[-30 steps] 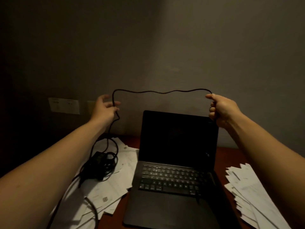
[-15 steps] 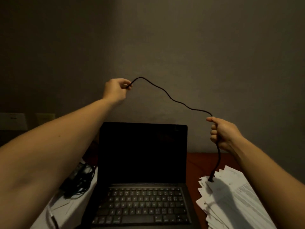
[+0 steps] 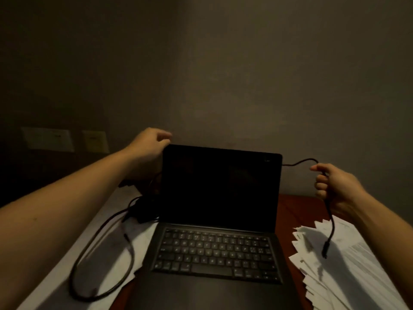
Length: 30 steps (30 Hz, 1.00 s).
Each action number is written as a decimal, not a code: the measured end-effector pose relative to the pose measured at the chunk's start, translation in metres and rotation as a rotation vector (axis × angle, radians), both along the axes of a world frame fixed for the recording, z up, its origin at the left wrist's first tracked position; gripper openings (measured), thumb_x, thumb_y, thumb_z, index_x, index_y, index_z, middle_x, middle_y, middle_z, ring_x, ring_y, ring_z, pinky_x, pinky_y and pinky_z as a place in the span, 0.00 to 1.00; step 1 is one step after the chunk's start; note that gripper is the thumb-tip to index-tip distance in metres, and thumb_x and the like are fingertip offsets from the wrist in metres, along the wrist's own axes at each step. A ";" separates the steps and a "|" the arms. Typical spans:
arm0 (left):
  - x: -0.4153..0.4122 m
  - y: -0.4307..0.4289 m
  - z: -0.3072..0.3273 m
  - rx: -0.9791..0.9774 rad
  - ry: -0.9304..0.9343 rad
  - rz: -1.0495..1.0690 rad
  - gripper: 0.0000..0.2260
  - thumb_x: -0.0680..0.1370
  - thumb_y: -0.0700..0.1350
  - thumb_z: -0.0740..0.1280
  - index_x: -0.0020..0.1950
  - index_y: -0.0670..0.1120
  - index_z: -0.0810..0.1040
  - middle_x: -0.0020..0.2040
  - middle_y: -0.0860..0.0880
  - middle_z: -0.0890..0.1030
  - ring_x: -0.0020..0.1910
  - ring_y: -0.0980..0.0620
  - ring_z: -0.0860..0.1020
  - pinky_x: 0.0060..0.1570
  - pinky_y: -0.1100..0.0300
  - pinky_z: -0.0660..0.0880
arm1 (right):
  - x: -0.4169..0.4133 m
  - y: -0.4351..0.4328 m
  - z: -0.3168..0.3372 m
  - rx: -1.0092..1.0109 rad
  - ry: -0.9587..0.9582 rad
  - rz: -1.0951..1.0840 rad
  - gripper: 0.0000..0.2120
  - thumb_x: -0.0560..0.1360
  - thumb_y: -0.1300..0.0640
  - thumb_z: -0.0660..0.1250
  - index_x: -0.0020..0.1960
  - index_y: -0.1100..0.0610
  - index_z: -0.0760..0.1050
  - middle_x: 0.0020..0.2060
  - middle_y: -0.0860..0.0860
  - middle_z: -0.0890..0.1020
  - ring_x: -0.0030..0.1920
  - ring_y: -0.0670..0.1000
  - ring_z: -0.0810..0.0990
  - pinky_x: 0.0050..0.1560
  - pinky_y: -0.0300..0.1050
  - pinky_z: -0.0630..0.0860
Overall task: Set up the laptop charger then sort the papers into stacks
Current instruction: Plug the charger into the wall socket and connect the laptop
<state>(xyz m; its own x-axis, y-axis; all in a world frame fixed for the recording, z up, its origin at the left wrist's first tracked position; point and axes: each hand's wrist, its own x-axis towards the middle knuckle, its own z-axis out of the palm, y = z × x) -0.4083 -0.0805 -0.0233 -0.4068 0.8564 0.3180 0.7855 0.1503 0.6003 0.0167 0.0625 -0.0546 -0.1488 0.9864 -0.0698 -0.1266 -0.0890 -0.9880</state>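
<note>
An open black laptop point(image 3: 218, 249) with a dark screen stands on the red-brown table point(image 3: 292, 211). The black charger cable point(image 3: 299, 162) runs behind its screen from side to side. My left hand point(image 3: 148, 153) is at the screen's top left corner, fingers curled, with cable dropping from beneath it. To the right of the screen my right hand point(image 3: 335, 184) grips the cable, whose plug end point(image 3: 324, 253) dangles over the right pile of papers point(image 3: 353, 280). The charger brick point(image 3: 143, 209) lies on the left papers point(image 3: 107, 265) beside a loose cable loop point(image 3: 89, 247).
Two pale wall plates point(image 3: 48, 139) point(image 3: 96, 142) are on the wall at the far left, behind the table. The wall stands close behind the laptop. Papers cover the table on both sides of the laptop.
Both hands have dropped, bringing the cable down behind the laptop screen. My left hand went from high above the screen to its top left corner. The view has shifted left.
</note>
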 end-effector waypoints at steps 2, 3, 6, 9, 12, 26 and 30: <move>-0.018 -0.037 -0.022 -0.161 -0.010 0.072 0.13 0.83 0.45 0.63 0.64 0.42 0.80 0.61 0.44 0.81 0.60 0.46 0.78 0.56 0.56 0.72 | -0.007 -0.003 -0.003 0.009 0.000 0.024 0.09 0.85 0.56 0.56 0.50 0.56 0.73 0.23 0.45 0.59 0.21 0.44 0.56 0.19 0.38 0.53; -0.029 -0.052 -0.037 -0.244 -0.023 0.107 0.13 0.83 0.46 0.63 0.63 0.41 0.81 0.61 0.42 0.81 0.59 0.44 0.78 0.54 0.55 0.72 | -0.010 -0.005 -0.004 0.015 0.004 0.040 0.09 0.84 0.56 0.56 0.51 0.56 0.73 0.23 0.45 0.59 0.21 0.44 0.56 0.19 0.38 0.53; -0.038 -0.086 -0.073 -0.463 -0.104 0.191 0.24 0.81 0.57 0.65 0.66 0.39 0.78 0.66 0.41 0.78 0.63 0.42 0.77 0.54 0.56 0.72 | -0.021 -0.014 0.000 0.052 0.001 0.098 0.09 0.85 0.55 0.56 0.54 0.55 0.74 0.22 0.44 0.60 0.21 0.44 0.57 0.19 0.39 0.53; -0.034 -0.101 -0.101 -0.618 -0.106 0.190 0.38 0.73 0.73 0.63 0.69 0.45 0.76 0.69 0.48 0.75 0.66 0.45 0.74 0.64 0.55 0.70 | -0.031 -0.027 0.005 0.079 -0.034 0.125 0.11 0.86 0.55 0.54 0.54 0.55 0.74 0.22 0.44 0.61 0.20 0.43 0.58 0.19 0.38 0.54; -0.026 -0.105 -0.115 -0.647 -0.162 0.229 0.24 0.77 0.64 0.66 0.50 0.42 0.78 0.49 0.46 0.79 0.49 0.48 0.77 0.51 0.57 0.71 | -0.039 -0.040 0.008 0.096 -0.057 0.136 0.12 0.86 0.55 0.53 0.55 0.55 0.74 0.21 0.44 0.61 0.20 0.43 0.58 0.19 0.38 0.55; -0.099 -0.152 -0.085 -0.009 -0.390 0.393 0.10 0.82 0.47 0.65 0.55 0.42 0.82 0.51 0.43 0.82 0.46 0.48 0.79 0.46 0.55 0.73 | -0.045 -0.037 0.005 0.070 -0.046 0.038 0.13 0.85 0.54 0.56 0.63 0.56 0.74 0.21 0.43 0.61 0.21 0.44 0.58 0.20 0.39 0.55; -0.098 -0.154 -0.088 -0.074 -0.329 0.290 0.08 0.82 0.46 0.65 0.50 0.44 0.82 0.48 0.44 0.82 0.48 0.46 0.80 0.43 0.56 0.72 | -0.050 -0.030 0.001 0.052 -0.035 0.032 0.13 0.85 0.55 0.56 0.64 0.57 0.74 0.21 0.43 0.61 0.20 0.44 0.58 0.19 0.39 0.55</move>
<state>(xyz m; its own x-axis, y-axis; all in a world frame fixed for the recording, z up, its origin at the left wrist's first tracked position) -0.5059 -0.2343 -0.1110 -0.7028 0.7075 0.0740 0.4738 0.3880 0.7905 -0.0337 0.0322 -0.0537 -0.1791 0.9835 -0.0248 -0.0895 -0.0413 -0.9951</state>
